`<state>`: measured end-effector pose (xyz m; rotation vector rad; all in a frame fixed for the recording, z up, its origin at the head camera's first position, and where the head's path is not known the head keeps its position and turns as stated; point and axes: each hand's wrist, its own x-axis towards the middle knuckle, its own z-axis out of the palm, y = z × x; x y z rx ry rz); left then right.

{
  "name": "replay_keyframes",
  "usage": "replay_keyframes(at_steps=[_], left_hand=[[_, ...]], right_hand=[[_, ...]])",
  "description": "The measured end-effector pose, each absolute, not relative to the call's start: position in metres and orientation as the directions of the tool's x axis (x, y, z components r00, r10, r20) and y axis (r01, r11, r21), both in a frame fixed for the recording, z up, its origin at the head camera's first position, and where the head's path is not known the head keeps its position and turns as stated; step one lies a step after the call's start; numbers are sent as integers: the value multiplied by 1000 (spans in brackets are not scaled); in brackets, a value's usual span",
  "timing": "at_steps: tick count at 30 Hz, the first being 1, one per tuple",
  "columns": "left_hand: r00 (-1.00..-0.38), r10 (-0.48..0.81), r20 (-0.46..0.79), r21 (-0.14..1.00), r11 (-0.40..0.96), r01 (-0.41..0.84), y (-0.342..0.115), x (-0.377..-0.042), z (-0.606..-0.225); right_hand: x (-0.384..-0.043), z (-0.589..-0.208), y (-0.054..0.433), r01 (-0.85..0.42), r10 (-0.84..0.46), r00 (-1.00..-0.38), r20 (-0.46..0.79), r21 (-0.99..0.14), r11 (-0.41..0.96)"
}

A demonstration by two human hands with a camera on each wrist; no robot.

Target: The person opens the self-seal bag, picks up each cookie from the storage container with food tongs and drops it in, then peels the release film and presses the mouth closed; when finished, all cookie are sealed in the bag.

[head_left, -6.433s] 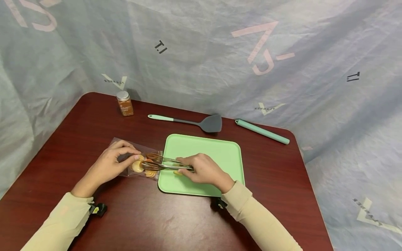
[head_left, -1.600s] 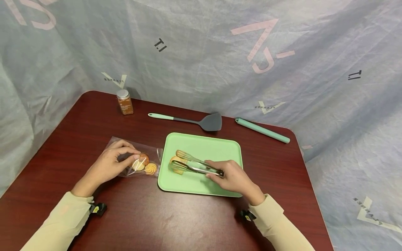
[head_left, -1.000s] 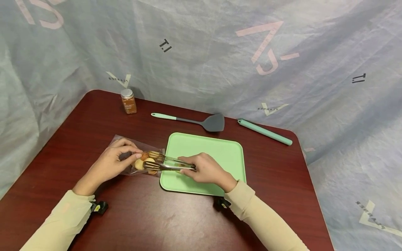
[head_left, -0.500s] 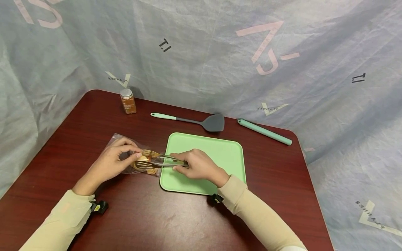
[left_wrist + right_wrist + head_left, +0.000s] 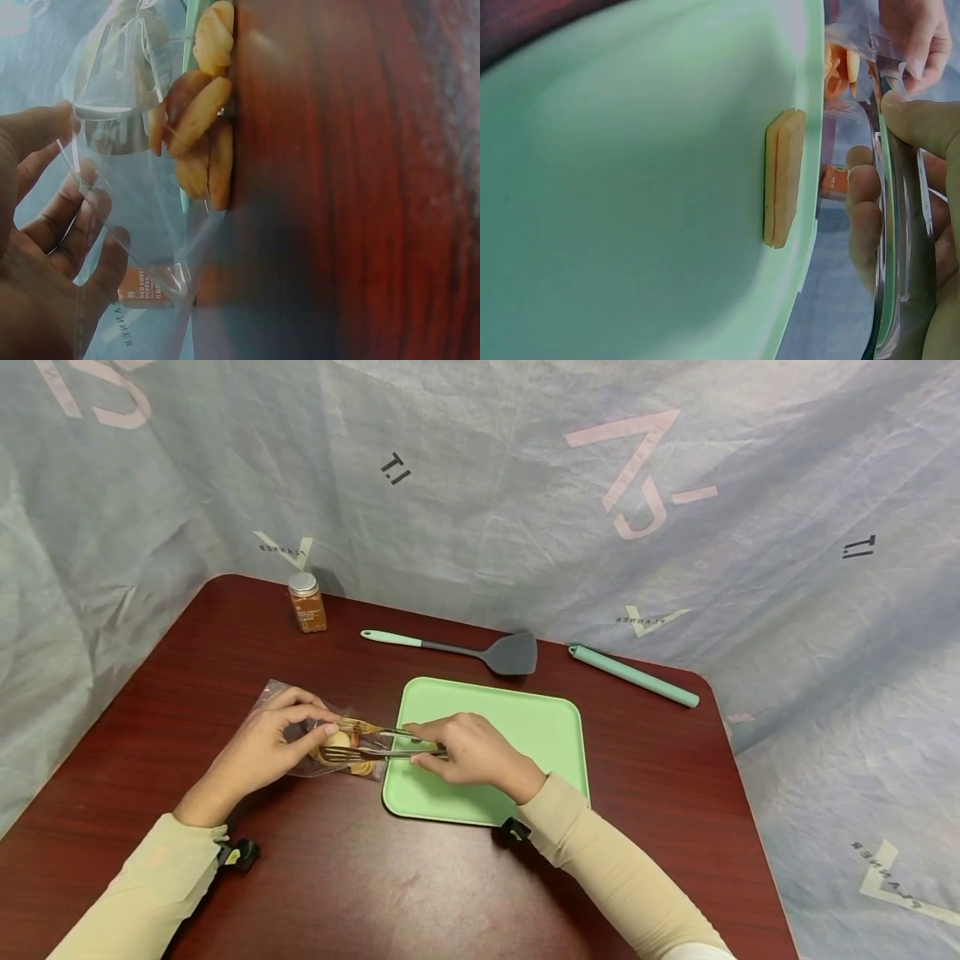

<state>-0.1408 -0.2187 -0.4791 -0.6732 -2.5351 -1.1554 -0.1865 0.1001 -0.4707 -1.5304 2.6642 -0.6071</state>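
Note:
My left hand (image 5: 273,739) pinches the upper edge of a clear plastic bag (image 5: 112,195) lying on the table, with thumb and fingers curled at the film. Several golden cookies (image 5: 201,120) show through the plastic. My right hand (image 5: 476,752) grips metal tongs (image 5: 375,756). Their slotted ends reach left into the bag among the cookies, close to my left fingertips. Beneath my right hand is a light green tray (image 5: 525,718). Near its rim lies one long, layered cookie (image 5: 784,180), which my right hand hides in the head view.
Behind the tray lie a grey spatula (image 5: 510,653) with a mint handle and a green rod (image 5: 633,675). A red sweet pepper jar (image 5: 307,603) with a silver lid stands at the back left. Grey cloth (image 5: 480,485) hangs around the dark red table (image 5: 360,877).
At 1.6 s ago the tongs were around a cookie over the tray; my right hand has since moved left, bringing their ends into the bag. My left hand keeps its place.

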Motion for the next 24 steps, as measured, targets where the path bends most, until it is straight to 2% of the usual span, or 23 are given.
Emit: replay_keyframes(at_steps=[14,24], left_hand=[[-828,290,480,625,549,555,-215,-140,-479],[-839,286,463,616,577,536,-213,-140,-476]], right_hand=[[-186,-470,100,-842,-841,-505,195,-324,431],[-190,-466,85,-850,-843,-506,182,-268,453]])
